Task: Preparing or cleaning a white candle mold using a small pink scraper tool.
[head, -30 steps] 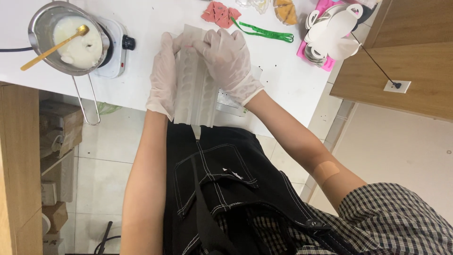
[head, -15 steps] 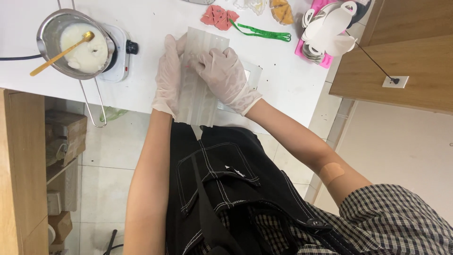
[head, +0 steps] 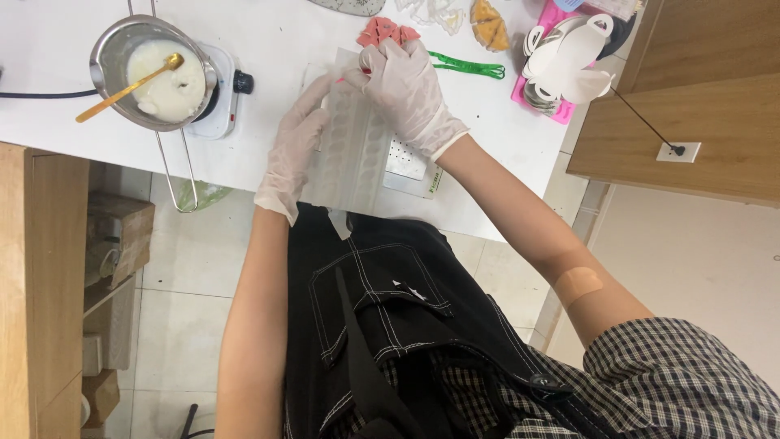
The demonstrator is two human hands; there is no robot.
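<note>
Both my hands wear thin white gloves. A long translucent ribbed mould (head: pixel 351 158) lies lengthwise over the near edge of the white table (head: pixel 268 49). My left hand (head: pixel 294 146) grips its left side. My right hand (head: pixel 406 93) is bent over its far end, fingers pinching the top edge, with something small and red just visible at the fingertips. A small metal scale (head: pixel 409 167) lies partly under the mould on its right.
A metal pot of white wax (head: pixel 158 77) with a gold spoon (head: pixel 122 88) stands on a small hotplate (head: pixel 223 102) at left. Red pieces (head: pixel 382 31), a green strip (head: pixel 467 67), orange shapes (head: pixel 490 20) and a pink tray (head: pixel 561 69) lie at the back. A wooden shelf (head: pixel 41 276) stands left.
The mould has gone from held up in both hands to lying on the table. My right hand has shifted to its far end; my left hand stays on its left side.
</note>
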